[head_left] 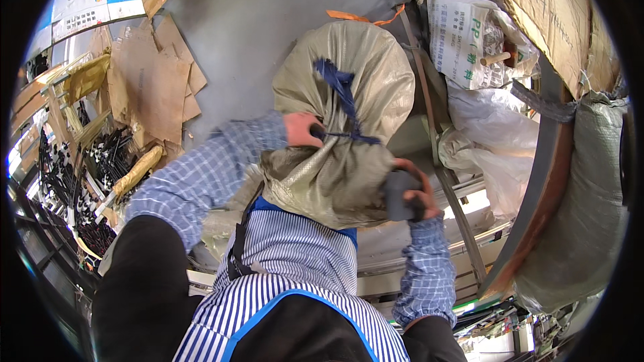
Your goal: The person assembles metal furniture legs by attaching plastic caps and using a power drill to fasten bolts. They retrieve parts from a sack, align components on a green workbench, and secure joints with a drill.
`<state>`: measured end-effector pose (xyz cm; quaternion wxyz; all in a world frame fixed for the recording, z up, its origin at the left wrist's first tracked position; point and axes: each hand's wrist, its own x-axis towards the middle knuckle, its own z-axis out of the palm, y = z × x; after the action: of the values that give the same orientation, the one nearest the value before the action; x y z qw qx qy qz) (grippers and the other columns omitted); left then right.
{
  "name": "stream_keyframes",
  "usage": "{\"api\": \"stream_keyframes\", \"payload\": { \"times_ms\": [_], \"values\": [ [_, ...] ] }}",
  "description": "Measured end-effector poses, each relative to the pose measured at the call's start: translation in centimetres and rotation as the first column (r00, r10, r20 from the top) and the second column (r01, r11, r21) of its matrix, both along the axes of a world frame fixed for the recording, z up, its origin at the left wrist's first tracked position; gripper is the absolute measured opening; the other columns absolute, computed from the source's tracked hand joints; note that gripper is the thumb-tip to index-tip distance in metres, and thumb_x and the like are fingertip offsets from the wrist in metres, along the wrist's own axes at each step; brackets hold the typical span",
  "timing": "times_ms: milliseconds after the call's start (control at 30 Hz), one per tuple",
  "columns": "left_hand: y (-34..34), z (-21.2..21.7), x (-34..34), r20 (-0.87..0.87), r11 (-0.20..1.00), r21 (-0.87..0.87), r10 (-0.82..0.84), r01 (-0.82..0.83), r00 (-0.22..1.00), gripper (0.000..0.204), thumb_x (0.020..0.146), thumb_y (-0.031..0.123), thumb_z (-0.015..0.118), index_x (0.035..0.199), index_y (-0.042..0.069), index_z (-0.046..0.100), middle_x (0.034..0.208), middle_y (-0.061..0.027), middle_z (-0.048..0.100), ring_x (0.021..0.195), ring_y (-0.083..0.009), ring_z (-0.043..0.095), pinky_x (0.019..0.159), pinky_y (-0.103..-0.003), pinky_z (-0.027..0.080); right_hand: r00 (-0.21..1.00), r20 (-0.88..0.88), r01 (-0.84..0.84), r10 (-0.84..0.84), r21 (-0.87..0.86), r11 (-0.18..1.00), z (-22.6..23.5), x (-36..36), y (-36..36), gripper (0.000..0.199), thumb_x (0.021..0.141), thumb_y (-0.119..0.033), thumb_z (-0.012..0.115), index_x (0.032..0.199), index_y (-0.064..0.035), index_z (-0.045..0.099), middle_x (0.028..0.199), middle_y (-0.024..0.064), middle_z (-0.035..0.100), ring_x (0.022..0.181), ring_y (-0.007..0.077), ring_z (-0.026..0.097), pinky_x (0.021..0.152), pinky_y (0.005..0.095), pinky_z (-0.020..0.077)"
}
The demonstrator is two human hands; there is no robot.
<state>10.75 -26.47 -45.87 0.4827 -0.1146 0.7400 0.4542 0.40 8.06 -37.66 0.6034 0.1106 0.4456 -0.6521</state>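
Well, the sack (376, 107) (tied) lies between both hands (301, 129) (421, 200).

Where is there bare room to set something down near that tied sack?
The smooth grey surface looks bare between the flat brown cardboard sheets and the tan woven sack. It is crowded at far left, with thin black pieces, and right of the sack, with white plastic bags. The left hand and right hand occupy the sack's nearer half.
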Motion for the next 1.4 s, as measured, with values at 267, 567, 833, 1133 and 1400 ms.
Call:
{"api": "stream_keyframes", "payload": {
  "times_ms": [267, 567, 833, 1133, 1400],
  "values": [
    [1.7, 10.6, 5.1, -0.534, 0.957, -0.206, -0.285, 0.205, 0.796, 0.085, 0.07, 0.043, 0.077, 0.142, 0.01, 0.047, 0.149, -0.0227, 0.037, 0.135, -0.0439, 0.038, 0.103, -0.046, 0.045, 0.93, 0.051, 0.361, -0.363, 0.048, 0.931, -2.0, -0.4, 4.7, 0.082, 0.078, -0.038, 0.079, 0.14, 0.0011, 0.041, 0.114, 0.0124, 0.06, 0.093, 0.0267, 0.067, 0.078, 0.0365, 0.0598],
    [-1.8, 8.1, -1.4, -0.529, 0.964, -0.002, 0.225, -0.267, 0.818, 0.045, 0.091, 0.018, 0.064, 0.132, 0.003, 0.056, 0.125, -0.0137, 0.063, 0.118, -0.0257, 0.06, 0.103, -0.035, 0.046, 0.925, -0.331, 0.246, -0.188, 0.143, 0.959, 12.6, -0.6, 0.8, 0.093, 0.061, -0.046, 0.086, 0.135, -0.0032, 0.05, 0.112, 0.0139, 0.062, 0.101, 0.0244, 0.063, 0.086, 0.0379, 0.0552],
    [-5.1, 16.1, -5.5, 0.332, -0.025, 0.784, 0.861, -0.62, 0.385, 0.076, 0.085, 0.036, 0.073, 0.146, 0.002, 0.04, 0.151, -0.0194, 0.036, 0.133, -0.0307, 0.044, 0.112, -0.042, 0.038, 0.749, -0.353, -0.322, 0.56, 0.546, 0.774, 3.7, 6.3, -6.0, 0.063, 0.082, -0.035, 0.072, 0.132, -0.0008, 0.054, 0.125, 0.0182, 0.062, 0.114, 0.0266, 0.061, 0.1, 0.0348, 0.0461],
    [4.6, 16.5, -1.6, -0.266, 0.913, -0.152, 0.332, -0.379, 0.905, 0.09, 0.072, 0.046, 0.08, 0.146, 0.011, 0.042, 0.152, -0.0293, 0.025, 0.14, -0.0437, 0.03, 0.114, -0.05, 0.03, 0.953, 0.21, 0.277, -0.219, -0.306, 0.911, 4.4, -3.8, -7.6, 0.079, 0.081, -0.032, 0.07, 0.148, -0.0129, 0.033, 0.12, 0.021, 0.058, 0.093, 0.0299, 0.066, 0.08, 0.0444, 0.0589],
    [8.8, 17.0, -4.7, -0.438, 0.847, -0.26, 0.325, -0.464, 0.838, 0.074, 0.075, 0.032, 0.078, 0.137, 0.003, 0.05, 0.129, -0.0317, 0.052, 0.121, -0.0412, 0.055, 0.105, -0.044, 0.045, 0.957, 0.266, 0.237, -0.118, -0.479, 0.845, 9.7, -6.5, -10.4, 0.098, 0.077, -0.038, 0.072, 0.157, -0.0144, 0.02, 0.122, 0.0228, 0.058, 0.089, 0.0297, 0.067, 0.077, 0.0404, 0.0583]
  ]
}}
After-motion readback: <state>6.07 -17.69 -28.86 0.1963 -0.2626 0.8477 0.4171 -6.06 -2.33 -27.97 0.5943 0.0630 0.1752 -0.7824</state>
